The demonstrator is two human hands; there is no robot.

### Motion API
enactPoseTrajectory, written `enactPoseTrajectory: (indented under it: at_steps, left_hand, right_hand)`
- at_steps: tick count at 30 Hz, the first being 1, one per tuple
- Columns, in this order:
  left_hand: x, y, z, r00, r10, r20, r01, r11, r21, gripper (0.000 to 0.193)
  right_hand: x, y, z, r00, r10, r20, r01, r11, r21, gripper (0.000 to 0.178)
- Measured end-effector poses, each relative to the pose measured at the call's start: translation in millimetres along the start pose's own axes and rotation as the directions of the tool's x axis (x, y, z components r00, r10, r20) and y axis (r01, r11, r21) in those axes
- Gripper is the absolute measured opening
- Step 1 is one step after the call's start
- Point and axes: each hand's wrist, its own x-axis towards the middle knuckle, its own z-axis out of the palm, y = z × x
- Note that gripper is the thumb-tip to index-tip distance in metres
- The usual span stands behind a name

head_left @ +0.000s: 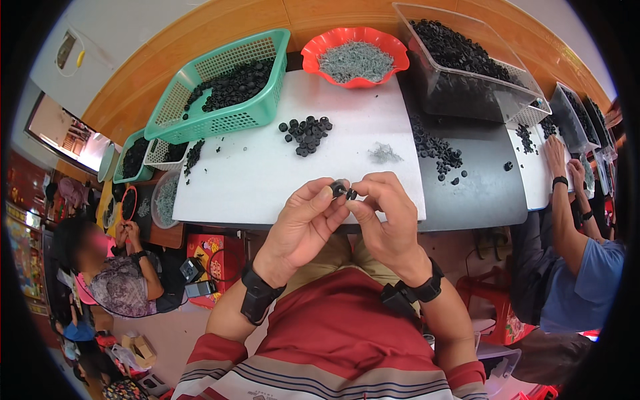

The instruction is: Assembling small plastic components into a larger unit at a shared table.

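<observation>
Near the front edge of the white board (267, 173), my two hands meet over my lap. My left hand (299, 223) pinches a round black plastic part (338, 189) between thumb and fingers. My right hand (392, 223) grips a smaller black piece (351, 194) right beside it. A thin metal pin seems to run between the two parts, though the fingers partly cover it. Beyond my hands lies a small heap of black round parts (307, 135). To its right is a loose pile of thin grey metal pieces (384, 153).
A green basket (213, 123) of black parts stands at the back left. Behind the board are a red scalloped bowl (309, 60) of grey metal pieces and a clear bin (460, 87) of black parts. Loose black parts (437, 153) lie at right. People work on both sides.
</observation>
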Motion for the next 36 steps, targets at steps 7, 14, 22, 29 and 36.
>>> enactPoseTrajectory:
  at_steps: [7,14,22,29,36]
  left_hand:
    - [-1,-2,0,1.000,-0.009,0.003,0.009,1.000,0.006,0.018]
    - [-5,-4,3,1.000,-0.016,-0.003,0.016,1.000,0.009,0.017]
    - [-7,-6,3,1.000,-0.016,-0.019,0.016,1.000,0.027,0.017]
    - [-9,-8,3,1.000,-0.017,-0.025,0.017,1.000,0.005,0.018]
    - [-9,-10,5,0.999,-0.022,-0.037,0.021,0.999,-0.024,0.018]
  right_hand:
    - [-2,1,0,1.000,0.004,0.002,-0.004,0.999,-0.039,0.026]
    - [-3,0,3,1.000,-0.004,-0.010,0.004,0.999,-0.038,0.026]
    - [-5,-2,2,1.000,-0.006,-0.004,0.005,0.999,-0.046,0.027]
    - [-8,-5,1,1.000,0.011,-0.022,-0.012,0.999,-0.046,0.026]
    - [-8,-8,-3,0.998,0.065,-0.011,-0.065,0.998,0.003,0.025]
